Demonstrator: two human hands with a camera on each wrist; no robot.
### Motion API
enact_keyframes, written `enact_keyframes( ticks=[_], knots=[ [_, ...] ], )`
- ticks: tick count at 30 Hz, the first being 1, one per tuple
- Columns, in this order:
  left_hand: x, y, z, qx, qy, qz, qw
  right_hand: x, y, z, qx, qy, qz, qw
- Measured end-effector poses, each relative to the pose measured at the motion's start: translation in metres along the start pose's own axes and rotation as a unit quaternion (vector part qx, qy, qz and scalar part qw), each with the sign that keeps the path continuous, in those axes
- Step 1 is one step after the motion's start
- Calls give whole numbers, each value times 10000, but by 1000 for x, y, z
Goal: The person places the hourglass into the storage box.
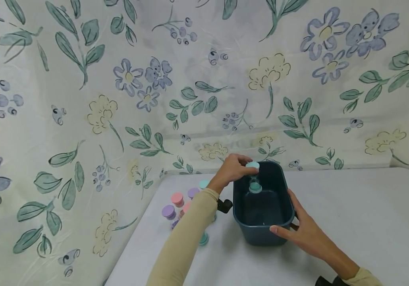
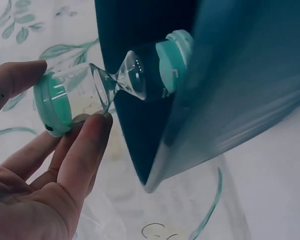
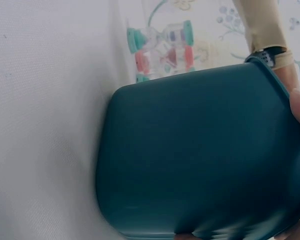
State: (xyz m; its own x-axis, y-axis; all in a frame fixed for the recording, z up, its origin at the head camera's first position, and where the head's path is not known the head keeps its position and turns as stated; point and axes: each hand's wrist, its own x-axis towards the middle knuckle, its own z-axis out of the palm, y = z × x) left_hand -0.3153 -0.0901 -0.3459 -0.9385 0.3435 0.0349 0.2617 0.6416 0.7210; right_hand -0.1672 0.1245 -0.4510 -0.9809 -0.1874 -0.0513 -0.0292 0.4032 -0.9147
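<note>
A clear sand timer with teal end caps hangs upright over the far end of a dark blue-green plastic bin. My left hand pinches its upper cap between thumb and fingers. In the left wrist view, the sand timer has its far end past the bin's rim and its glass waist near that edge. My right hand grips the bin at its near right corner, thumb on the near rim and fingers along the right side. The right wrist view is mostly filled by the bin's outer wall.
Left of the bin, several more sand timers stand on the white table, among them one with a purple cap and one with a pink cap. My left forearm partly covers them. A flower-patterned cloth hangs behind the table.
</note>
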Motion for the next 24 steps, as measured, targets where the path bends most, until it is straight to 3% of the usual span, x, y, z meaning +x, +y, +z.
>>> enact_keyframes(
  ticks=[10, 24],
  knots=[
    [6, 0, -6, 879, -424, 166, 9951, 0, -1, -1, -16, 39, -33, 10000],
    [11, -14, 5, 1260, -663, 83, 9898, 0, -1, -1, 89, -12, -35, 10000]
  ],
)
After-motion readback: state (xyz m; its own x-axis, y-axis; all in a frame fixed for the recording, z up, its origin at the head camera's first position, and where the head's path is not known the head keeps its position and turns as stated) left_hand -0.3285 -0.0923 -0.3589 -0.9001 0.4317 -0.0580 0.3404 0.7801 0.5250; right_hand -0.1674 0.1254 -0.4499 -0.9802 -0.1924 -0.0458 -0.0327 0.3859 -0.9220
